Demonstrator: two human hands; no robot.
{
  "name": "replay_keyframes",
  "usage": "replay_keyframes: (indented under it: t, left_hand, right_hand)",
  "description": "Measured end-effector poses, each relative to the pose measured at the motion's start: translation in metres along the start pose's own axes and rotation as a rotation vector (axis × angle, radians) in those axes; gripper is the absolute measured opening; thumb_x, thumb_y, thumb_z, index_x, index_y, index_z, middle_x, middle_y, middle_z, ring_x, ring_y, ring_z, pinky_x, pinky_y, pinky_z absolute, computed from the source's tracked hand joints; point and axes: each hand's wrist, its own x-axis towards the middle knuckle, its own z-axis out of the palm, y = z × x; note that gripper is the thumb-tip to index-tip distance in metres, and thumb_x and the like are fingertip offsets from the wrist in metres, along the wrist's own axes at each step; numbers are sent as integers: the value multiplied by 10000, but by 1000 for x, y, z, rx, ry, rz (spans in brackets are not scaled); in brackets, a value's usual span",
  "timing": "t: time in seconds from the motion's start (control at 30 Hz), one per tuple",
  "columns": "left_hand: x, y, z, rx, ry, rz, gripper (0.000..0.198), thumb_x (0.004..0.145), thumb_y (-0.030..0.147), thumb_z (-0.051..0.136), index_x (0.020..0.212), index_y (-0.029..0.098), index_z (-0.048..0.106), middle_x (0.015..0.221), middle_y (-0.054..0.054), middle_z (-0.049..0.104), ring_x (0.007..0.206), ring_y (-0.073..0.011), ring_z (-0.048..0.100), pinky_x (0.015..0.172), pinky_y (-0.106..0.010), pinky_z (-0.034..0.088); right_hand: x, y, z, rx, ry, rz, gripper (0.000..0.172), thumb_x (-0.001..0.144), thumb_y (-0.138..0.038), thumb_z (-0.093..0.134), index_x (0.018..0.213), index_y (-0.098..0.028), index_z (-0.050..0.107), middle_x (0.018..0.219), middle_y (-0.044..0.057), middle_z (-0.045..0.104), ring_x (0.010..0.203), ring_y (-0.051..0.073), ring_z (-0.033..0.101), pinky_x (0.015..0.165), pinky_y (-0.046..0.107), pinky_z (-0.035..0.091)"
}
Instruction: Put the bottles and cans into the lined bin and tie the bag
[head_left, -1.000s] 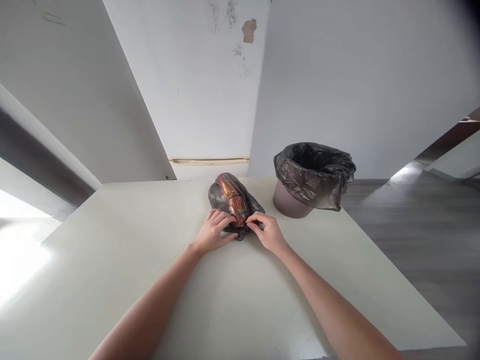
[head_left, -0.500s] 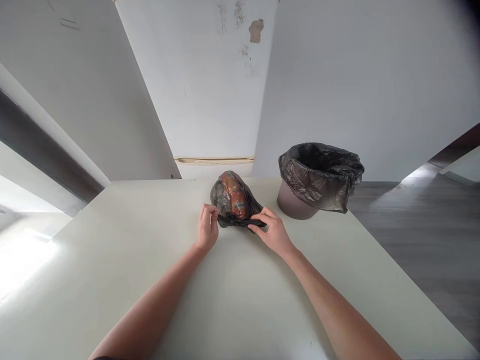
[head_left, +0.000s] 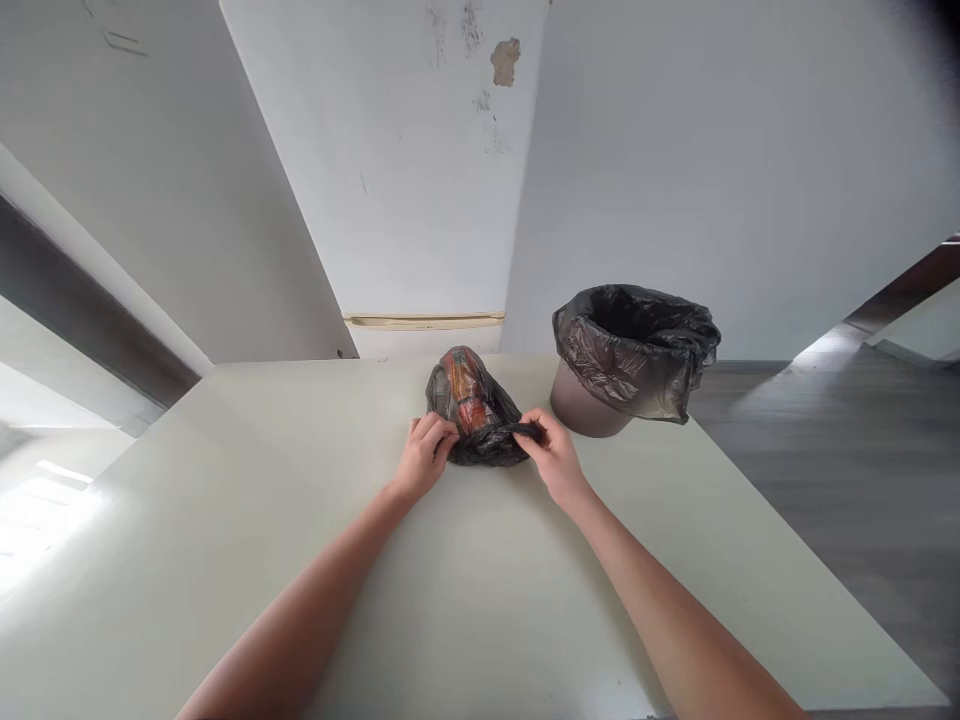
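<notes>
A thin black plastic bag [head_left: 491, 445] lies on the pale table, bunched along its near edge. Orange and red wrappers [head_left: 466, 385] show through its see-through film; what exactly they are I cannot make out. My left hand [head_left: 426, 452] pinches the bag's gathered edge at its near left side. On the opposite side, my right hand [head_left: 551, 452] grips a twisted end of the same bag between thumb and fingers. Both hands are closed on the plastic, close to the tabletop.
To the right of the bag stands a brownish bin [head_left: 589, 400] lined with a black bin bag [head_left: 630, 350] folded over its rim. The white table [head_left: 465, 600] ends at a right edge above grey flooring [head_left: 810, 440]. A white refrigerator door [head_left: 420, 180] rises behind the table.
My right hand has closed from a looser hold onto the bag's end and drawn it slightly right. My left hand has shifted a little right along the edge. The bag's near edge looks more bunched.
</notes>
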Motion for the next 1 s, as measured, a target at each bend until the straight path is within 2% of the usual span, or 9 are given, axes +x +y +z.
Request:
replay_keyframes:
  t: [0.07,0.17,0.27,0.4,0.5,0.63,0.73,0.83,1.0]
  left_hand:
    - [1,0,-2,2,3,-5,260,1090,360,447,1027,227,662,945,-70,651,891,-220,569,862,-402,426]
    - [2,2,-3,63,-78,80,220,999,451,637,1044,244,696,1034,-90,663,977,-265,551,907,-454,415]
    - [1,5,-4,70,-67,126,165,1016,356,580,970,242,691,1059,-104,656,989,-275,540,909,-482,418]
    - [-1,4,-11,-67,140,28,202,1044,347,452,947,233,587,988,-108,619,921,-260,541,859,-463,456]
    - [1,0,-14,-178,358,-104,285,1047,458,444,883,243,534,912,-77,568,893,-247,544,873,-436,464]
    - [4,-9,-11,-326,564,-266,325,1038,516,458,898,237,552,914,-54,547,883,-218,534,874,-368,454]
    - [5,-21,-6,-430,717,-370,308,1032,505,477,891,237,534,947,-45,553,915,-198,538,898,-328,452]
    - [6,-35,-5,-573,814,-477,319,1016,517,516,866,236,517,936,-31,534,876,-170,525,837,-287,460]
    - [6,-53,-7,-692,906,-573,395,956,595,611,850,235,487,881,0,499,809,-135,502,757,-243,454]
  right_hand:
    - [1,1,-1,2,80,-21,148,891,-358,678,930,-226,622,877,-2,620,824,183,563,746,279,442]
    - [1,2,0,9,90,-1,179,890,-391,672,893,-212,662,856,12,642,817,195,569,747,291,456]
    - [-1,5,1,80,126,30,215,896,-417,661,864,-204,666,826,14,641,785,192,555,726,293,459]
    - [1,14,-3,172,408,18,216,858,-365,640,1006,-212,679,988,36,672,950,213,593,862,321,483]
    - [4,21,-7,143,585,69,252,777,-316,606,1008,-219,640,947,26,625,908,206,581,814,315,480]
    - [4,21,-8,91,737,115,458,685,-240,538,1142,-230,566,1038,42,573,938,206,568,840,337,492]
    - [0,9,-7,-27,789,-62,586,688,-203,525,1274,-225,540,1091,54,533,979,207,557,918,362,482]
    - [-4,-5,-6,-141,785,-226,553,728,-200,536,1280,-226,560,1033,41,485,934,207,532,904,358,476]
    - [-6,-7,-7,42,790,-129,457,704,-208,545,1157,-268,523,933,2,441,823,179,515,735,306,487]
